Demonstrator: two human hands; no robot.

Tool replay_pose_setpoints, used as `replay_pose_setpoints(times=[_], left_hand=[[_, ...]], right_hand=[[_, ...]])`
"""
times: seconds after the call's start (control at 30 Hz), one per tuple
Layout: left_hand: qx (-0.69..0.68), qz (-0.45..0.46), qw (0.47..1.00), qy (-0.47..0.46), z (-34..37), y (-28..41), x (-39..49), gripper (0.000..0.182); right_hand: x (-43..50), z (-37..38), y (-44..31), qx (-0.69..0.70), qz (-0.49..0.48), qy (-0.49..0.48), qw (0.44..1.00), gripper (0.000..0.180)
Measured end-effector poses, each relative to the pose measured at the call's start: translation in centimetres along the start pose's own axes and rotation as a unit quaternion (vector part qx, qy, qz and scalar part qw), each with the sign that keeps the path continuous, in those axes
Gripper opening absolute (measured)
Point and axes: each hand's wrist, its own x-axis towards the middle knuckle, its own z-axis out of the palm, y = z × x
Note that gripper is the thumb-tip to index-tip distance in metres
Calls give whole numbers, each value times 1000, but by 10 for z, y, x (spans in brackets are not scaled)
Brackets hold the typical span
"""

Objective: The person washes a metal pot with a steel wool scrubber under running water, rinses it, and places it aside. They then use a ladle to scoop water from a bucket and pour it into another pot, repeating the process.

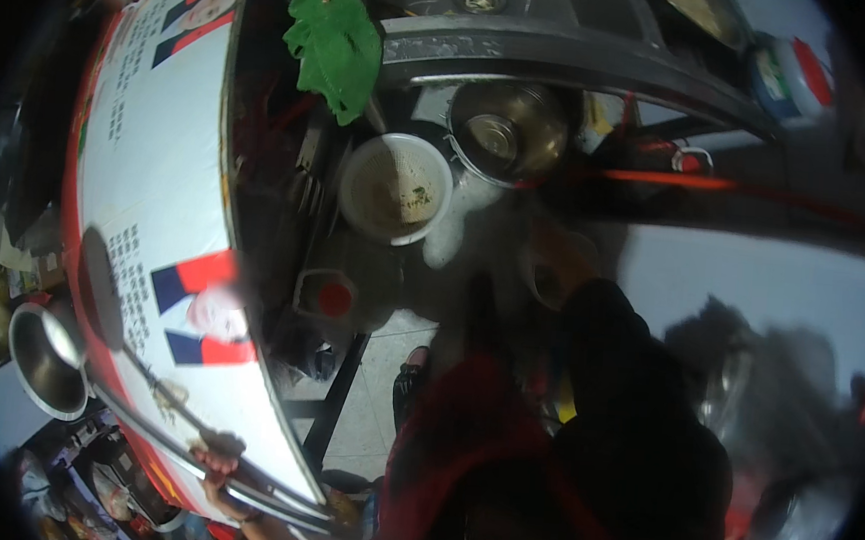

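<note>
At the lower left, my left hand point(219, 473) is closed around the long handle of a steel ladle point(48, 367). The ladle's round bowl is past the left edge of a printed white board, and its shadow falls across the board. My right hand point(573, 253) is dim and blurred at the end of a black sleeve. It is at the rim of a round container point(544, 281), but its grip is unclear. Beyond it are a white plastic colander point(393, 188) with green bits inside and a deep steel pot point(538, 153) holding a smaller round metal piece.
The white board point(162, 153) bears writing and portrait photos. A large green leaf point(335, 45) stands near a steel sink point(563, 8). A jug with a red cap point(334, 301) is below the colander. An orange bar point(672, 180) crosses above a white surface point(748, 277).
</note>
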Motion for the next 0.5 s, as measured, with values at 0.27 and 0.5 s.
replay_pose_setpoints(times=[0.27, 0.5], left_hand=[[122, 79, 981, 128, -24, -5, -3, 25], [137, 89, 972, 168, -27, -2, -3, 29]], right_hand=[[130, 66, 34, 55, 8, 140, 989, 25], [159, 35, 58, 47, -21, -76, 996, 21]])
